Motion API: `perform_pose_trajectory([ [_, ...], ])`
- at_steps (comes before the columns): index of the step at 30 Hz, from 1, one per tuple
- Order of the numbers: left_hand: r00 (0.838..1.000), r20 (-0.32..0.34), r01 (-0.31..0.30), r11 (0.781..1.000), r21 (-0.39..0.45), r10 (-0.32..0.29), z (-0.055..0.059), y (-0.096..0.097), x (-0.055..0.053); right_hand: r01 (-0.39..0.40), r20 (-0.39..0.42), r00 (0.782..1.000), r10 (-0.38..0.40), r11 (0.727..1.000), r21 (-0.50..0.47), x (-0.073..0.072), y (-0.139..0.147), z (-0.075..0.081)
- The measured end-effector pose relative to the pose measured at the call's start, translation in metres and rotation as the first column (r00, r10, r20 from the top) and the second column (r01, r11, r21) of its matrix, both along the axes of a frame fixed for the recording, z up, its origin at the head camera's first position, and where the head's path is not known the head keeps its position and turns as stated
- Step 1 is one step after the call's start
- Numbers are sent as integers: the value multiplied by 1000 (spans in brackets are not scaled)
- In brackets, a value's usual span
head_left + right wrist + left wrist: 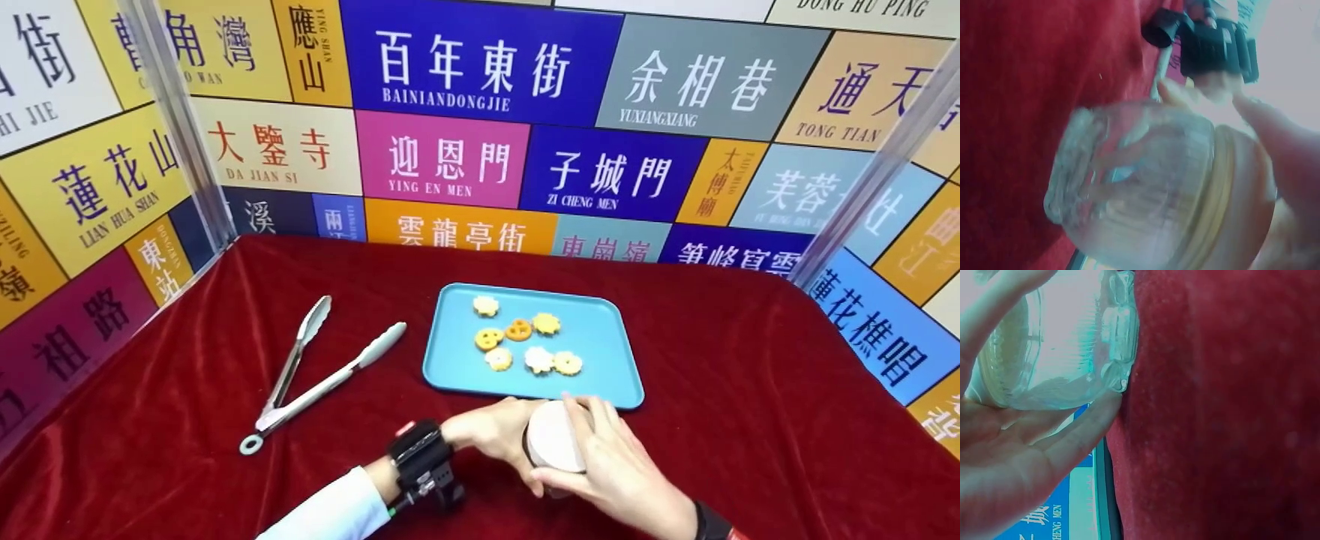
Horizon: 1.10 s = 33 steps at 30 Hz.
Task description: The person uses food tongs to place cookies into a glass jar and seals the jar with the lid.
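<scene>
A clear, ribbed jar (1067, 343) with a pale round lid (553, 435) is between the two hands, just in front of the tray. My left hand (487, 429) holds the jar from its left side, thumb and fingers around the body. On the other side, my right hand (619, 461) grips the lid, with fingers over its far edge and the thumb at its near edge. Through the jar's clear wall (1151, 185) no contents show. The blue tray (600, 330) bears several flower-shaped and pretzel-shaped pieces (546, 324) that look like biscuits.
Metal tongs (315, 390) with pale tips lie spread on the left of the dark red cloth (150, 465). Panels printed with place names (480, 67) stand behind and at both sides. Clear upright posts (184, 127) mark the back corners.
</scene>
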<state>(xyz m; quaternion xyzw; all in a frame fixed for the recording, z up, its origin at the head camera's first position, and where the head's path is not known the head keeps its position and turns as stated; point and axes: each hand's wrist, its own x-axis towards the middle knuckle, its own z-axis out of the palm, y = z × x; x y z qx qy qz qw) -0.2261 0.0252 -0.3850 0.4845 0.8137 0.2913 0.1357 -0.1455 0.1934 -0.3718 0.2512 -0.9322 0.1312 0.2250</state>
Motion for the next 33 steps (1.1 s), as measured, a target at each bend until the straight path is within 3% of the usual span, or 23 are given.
perform_pose_trajectory([
  [3, 1000, 11, 0, 1000, 3, 0, -1, 0, 0, 108, -27, 994, -107, 994, 23, 5, -5, -2],
  [6, 1000, 29, 4, 1000, 19, -5, -2, -1, 0, 133, -78, 989, -129, 990, 47, 5, -8, -3],
  [12, 999, 35, -1, 999, 33, 0, -2, -2, 0, 33, -167, 986, -16, 994, 100, -2, -2, 1],
  [19, 999, 47, -29, 999, 26, 28, -3, -1, 0, -106, -119, 987, 111, 993, 45, -10, 8, 2],
  [24, 998, 56, -12, 999, 41, 10, -3, -1, -2, -232, -116, 966, 233, 973, 21, -18, 15, 2],
  [28, 1000, 23, 3, 999, 43, -4, -3, -1, -2, -323, -58, 944, 324, 946, 16, -24, 21, 4],
  [33, 1000, 0, 5, 999, 39, -5, -3, -1, -2, -356, -8, 934, 356, 934, -12, -25, 22, 6],
])
